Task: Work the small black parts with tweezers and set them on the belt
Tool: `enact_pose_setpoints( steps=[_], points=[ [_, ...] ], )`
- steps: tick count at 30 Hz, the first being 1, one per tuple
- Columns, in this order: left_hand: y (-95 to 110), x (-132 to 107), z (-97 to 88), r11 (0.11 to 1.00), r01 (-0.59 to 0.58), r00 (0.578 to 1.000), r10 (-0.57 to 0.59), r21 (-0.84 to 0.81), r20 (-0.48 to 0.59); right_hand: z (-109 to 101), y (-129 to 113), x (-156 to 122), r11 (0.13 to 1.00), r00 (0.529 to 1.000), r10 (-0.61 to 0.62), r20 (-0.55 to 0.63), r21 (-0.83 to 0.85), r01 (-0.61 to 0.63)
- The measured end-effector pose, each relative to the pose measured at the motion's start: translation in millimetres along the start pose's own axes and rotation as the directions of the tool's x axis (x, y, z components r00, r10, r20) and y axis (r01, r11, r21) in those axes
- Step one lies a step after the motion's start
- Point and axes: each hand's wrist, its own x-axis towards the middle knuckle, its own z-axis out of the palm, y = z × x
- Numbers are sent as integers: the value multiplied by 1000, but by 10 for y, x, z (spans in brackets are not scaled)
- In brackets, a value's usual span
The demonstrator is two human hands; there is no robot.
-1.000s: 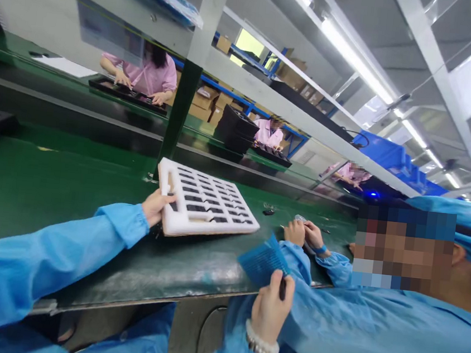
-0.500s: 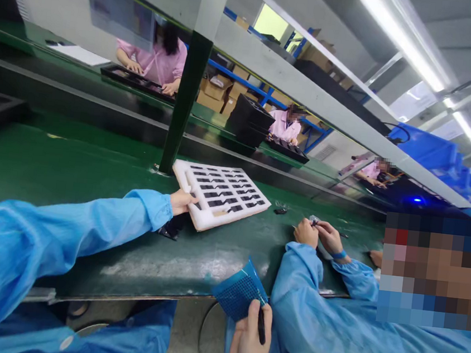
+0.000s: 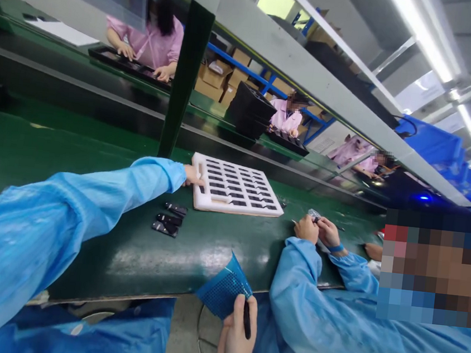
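White foam tray [image 3: 236, 192] lies flat on the green belt [image 3: 94, 156], my left hand [image 3: 192, 175] gripping its near-left edge. My right hand [image 3: 235, 342] pinches a blue mesh sheet [image 3: 223, 289] and black pen [image 3: 247, 319]. I judge positioning underway; next, three loose black parts [image 3: 169, 219] need steady loading.

— What are we wearing?
— A light blue smock; its left sleeve [image 3: 67, 209] is long and loose, gathered at an elastic cuff [image 3: 169, 170].
— And our hands?
— Bare, no gloves.
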Motion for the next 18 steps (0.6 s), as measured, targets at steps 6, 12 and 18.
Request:
enact_pose_setpoints(
  steps=[6,12,18],
  points=[
    [-72,-594,-510,979,-143,968,109,145,225,165,71,-132,995,997,64,35,-75,-61],
    [-199,-1467,-324,903,-383,896,311,196,316,334,186,-330,979,973,-109,203,-148,141],
    [-248,-1648,-109,855,-417,907,371,308,198,435,270,-561,944,927,-211,309,-183,276]
  ],
)
